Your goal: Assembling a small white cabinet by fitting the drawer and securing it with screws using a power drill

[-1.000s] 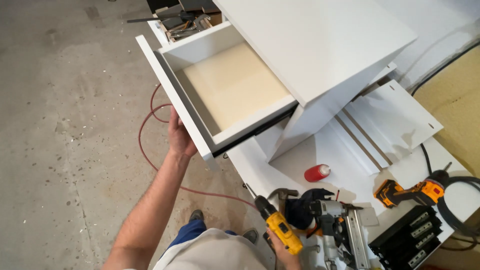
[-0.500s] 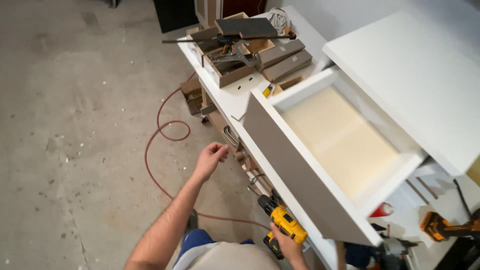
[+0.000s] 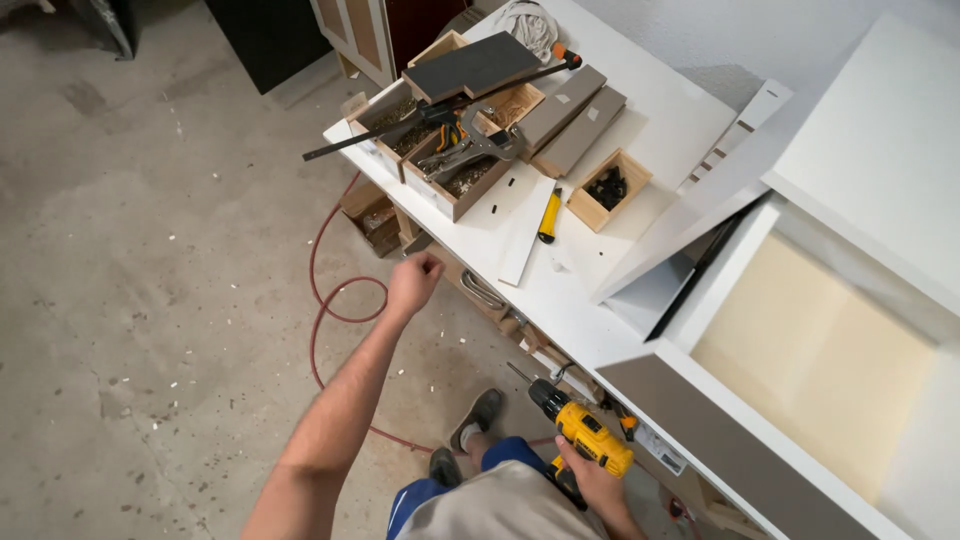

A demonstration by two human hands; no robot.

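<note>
My left hand [image 3: 412,282] hangs in the air beside the front edge of the white workbench [image 3: 640,130], fingers curled with nothing in them, just below the wooden boxes of screws [image 3: 440,150]. My right hand [image 3: 592,485] grips the handle of a yellow cordless drill [image 3: 580,430], bit pointing up-left, held low near my hip. A white drawer [image 3: 790,370] with a pale bottom stands pulled out of the white cabinet [image 3: 880,150] at right.
Locking pliers [image 3: 470,150], a long clamp bar [image 3: 440,105], grey boards [image 3: 570,120], a yellow utility knife [image 3: 548,215] and a small box of black parts [image 3: 608,187] lie on the bench. A red cable [image 3: 330,300] loops on the concrete floor.
My view swung left along the bench. My left hand left the drawer front, moved up toward the boxes at the bench corner, and its fingers curled. The drill stayed in my right hand.
</note>
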